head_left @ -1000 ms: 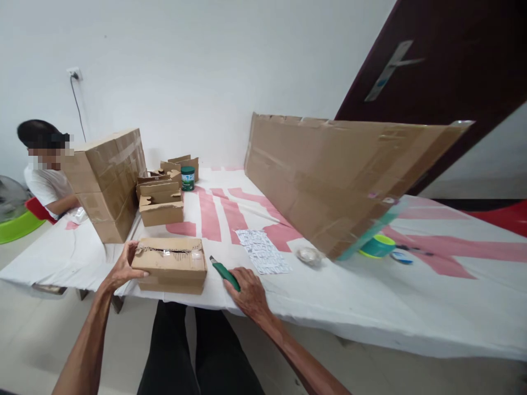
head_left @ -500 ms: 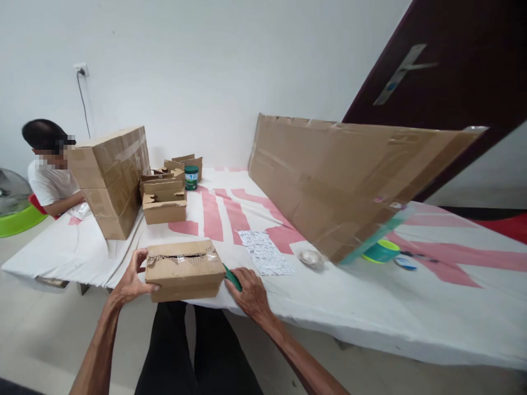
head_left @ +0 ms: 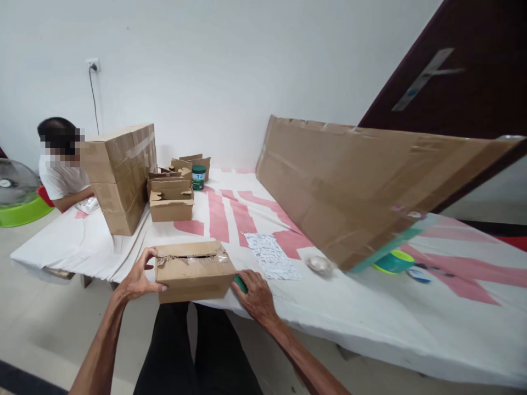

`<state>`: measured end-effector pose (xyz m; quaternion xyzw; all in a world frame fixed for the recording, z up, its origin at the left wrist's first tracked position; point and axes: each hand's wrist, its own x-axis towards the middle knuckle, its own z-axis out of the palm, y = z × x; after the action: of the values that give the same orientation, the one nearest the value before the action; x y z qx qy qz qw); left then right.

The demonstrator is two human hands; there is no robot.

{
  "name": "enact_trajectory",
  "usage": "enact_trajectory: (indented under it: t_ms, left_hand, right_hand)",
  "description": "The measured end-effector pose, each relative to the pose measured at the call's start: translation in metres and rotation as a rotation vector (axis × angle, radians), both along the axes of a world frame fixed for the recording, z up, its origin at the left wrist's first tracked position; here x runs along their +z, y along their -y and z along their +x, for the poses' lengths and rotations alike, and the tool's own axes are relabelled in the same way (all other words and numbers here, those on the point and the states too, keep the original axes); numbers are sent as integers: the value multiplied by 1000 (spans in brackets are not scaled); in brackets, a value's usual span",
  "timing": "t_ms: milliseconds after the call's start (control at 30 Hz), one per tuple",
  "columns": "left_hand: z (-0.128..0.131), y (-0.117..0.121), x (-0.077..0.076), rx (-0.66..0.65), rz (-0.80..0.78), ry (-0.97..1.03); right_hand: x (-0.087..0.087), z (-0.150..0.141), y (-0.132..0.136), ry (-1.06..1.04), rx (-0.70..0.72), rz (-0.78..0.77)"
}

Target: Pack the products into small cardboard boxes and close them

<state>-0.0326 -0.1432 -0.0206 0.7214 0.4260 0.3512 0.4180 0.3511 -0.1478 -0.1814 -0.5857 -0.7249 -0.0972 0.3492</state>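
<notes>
A small brown cardboard box [head_left: 193, 280] rests at the table's near edge, with a ragged, partly gaping seam and bits of clear tape along its top. My left hand [head_left: 142, 277] grips its left end, thumb on the front face and fingers at the back corner. At the right end is my right hand [head_left: 255, 296], closed around a slim green tool [head_left: 241, 283]. Only part of that tool shows; its tip is hidden by the hand and the box. A printed patterned sheet [head_left: 272, 257] lies just beyond my right hand.
Stacked taped boxes [head_left: 123, 181] stand left, near a seated person [head_left: 61, 170]. Opened cartons [head_left: 172, 210] and a green tub [head_left: 198, 178] sit behind. A large cardboard panel [head_left: 329, 186] leans at right, by a tape roll [head_left: 320, 264] and a teal ring [head_left: 394, 261].
The view has turned slightly left, so everything sits further right in the picture. My right hand now covers more of the green tool at the box's right end. My left hand keeps its grip.
</notes>
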Motion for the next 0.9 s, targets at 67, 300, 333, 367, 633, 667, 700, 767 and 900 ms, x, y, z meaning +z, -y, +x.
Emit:
enact_trajectory:
  t_ms: [67,300,333,367,633,667,700,767,900]
  left_hand:
    - [2,2,1,4,6,-7]
    - [9,9,4,4,29,-36]
    - [10,9,3,2,36,-32]
    - [10,10,3,1,45,-25]
    - [15,12,2,-8,156,-13]
    - [16,13,5,-10,182,-13]
    - [17,15,9,-11,209,-14]
    - [18,19,18,-13,267,-25]
    - [20,24,28,-37,347,-78]
  right_hand:
    - [-1,0,0,1,-4,2]
    - [-7,2,-1,3,-14,-5]
    - [-7,2,-1,0,-14,-8]
    - [-7,2,-1,-2,-12,-11]
    - [-9,4,-2,-41,3,-19]
    - [-9,5,-2,-65,10,-24]
    - [-8,5,-2,-96,20,-30]
    - [-3,6,-3,-191,53,-41]
    - [18,3,-2,-491,80,-48]
